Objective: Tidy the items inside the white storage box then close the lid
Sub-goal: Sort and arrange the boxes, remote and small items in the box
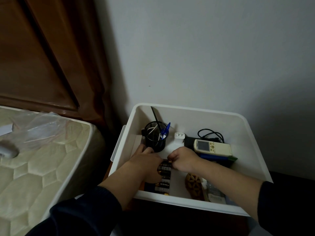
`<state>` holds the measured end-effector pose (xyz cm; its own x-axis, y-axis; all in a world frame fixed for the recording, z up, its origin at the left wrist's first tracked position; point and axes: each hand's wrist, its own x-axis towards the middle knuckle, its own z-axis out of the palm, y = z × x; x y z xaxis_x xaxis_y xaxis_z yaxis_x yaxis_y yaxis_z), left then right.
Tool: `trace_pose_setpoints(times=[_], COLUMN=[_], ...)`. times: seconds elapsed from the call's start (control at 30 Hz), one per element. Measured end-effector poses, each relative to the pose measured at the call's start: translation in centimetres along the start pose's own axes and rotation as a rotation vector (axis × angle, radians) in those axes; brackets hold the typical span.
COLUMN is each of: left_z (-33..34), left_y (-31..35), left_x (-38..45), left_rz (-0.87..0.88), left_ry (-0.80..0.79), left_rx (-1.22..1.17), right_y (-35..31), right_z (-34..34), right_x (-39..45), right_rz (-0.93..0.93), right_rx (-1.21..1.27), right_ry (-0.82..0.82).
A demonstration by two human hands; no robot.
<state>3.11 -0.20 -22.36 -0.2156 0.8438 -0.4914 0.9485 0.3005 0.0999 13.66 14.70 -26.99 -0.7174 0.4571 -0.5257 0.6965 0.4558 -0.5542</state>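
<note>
White storage box [252,133] holds batteries [164,169], pen cup [156,138], remote [212,147]; left hand [144,161] rests spread on batteries, right hand [181,160] pinches 1.

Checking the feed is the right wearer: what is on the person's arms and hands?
Both arms wear dark navy long sleeves, pushed up so the forearms are bare. The left hand and right hand are bare: no gloves, and no rings, watch or markings visible.

Smooth matt white plastic box [252,133]; black wire-mesh metal cup [154,138] at its 11 o'clock; glossy batteries [164,174] at 7; quilted cloth mattress [34,167]; polished wooden headboard [42,57].
</note>
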Motion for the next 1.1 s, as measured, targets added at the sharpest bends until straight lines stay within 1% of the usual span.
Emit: trace_pose_setpoints(times=[0.17, 0.27, 0.47, 0.67, 0.8, 0.9, 0.97, 1.03, 1.1], left_z=[-0.1, -0.1, -0.1, -0.1, -0.3, -0.9, -1.3, -1.8, -2.4], left_y=[0.0, 0.1, 0.0, -0.1, 0.0, 0.4, 0.6, 0.7, 0.9], left_x=[-0.1, -0.1, -0.2, -0.1, -0.4, -0.8, -1.4, -2.3, -3.3], left_rz=[-0.005, -0.004, 0.001, 0.013, 0.017, 0.007, -0.005, -0.029, -0.076], left_ry=[-0.006, -0.004, -0.005, 0.023, 0.079, 0.16, 0.258, 0.439, 0.65], left_rx=[0.015, 0.018, 0.026, 0.015, 0.017, -0.042, -0.09, -0.066, -0.035], right_y=[-0.2, -0.4, -0.3, -0.9, -1.0, -0.7, -0.7, -0.9, -0.9], right_z=[-0.3, -0.4, -0.3, -0.7, -1.2, -1.5, -1.9, -2.6, -3.5], right_x=[-0.4, -1.0, -1.6, -2.4, -2.8, -3.3, -4.0, -5.1, -6.6], right_rz=[0.055, 0.102, 0.159, 0.17, 0.176, 0.141, 0.097, 0.032, -0.038], right_rx=[0.077, 0.174, 0.286, 0.278, 0.254, 0.27, 0.263, 0.284, 0.348], right_ry=[0.037, 0.034, 0.024, 0.004, 0.022, 0.036, 0.052, 0.079, 0.154])
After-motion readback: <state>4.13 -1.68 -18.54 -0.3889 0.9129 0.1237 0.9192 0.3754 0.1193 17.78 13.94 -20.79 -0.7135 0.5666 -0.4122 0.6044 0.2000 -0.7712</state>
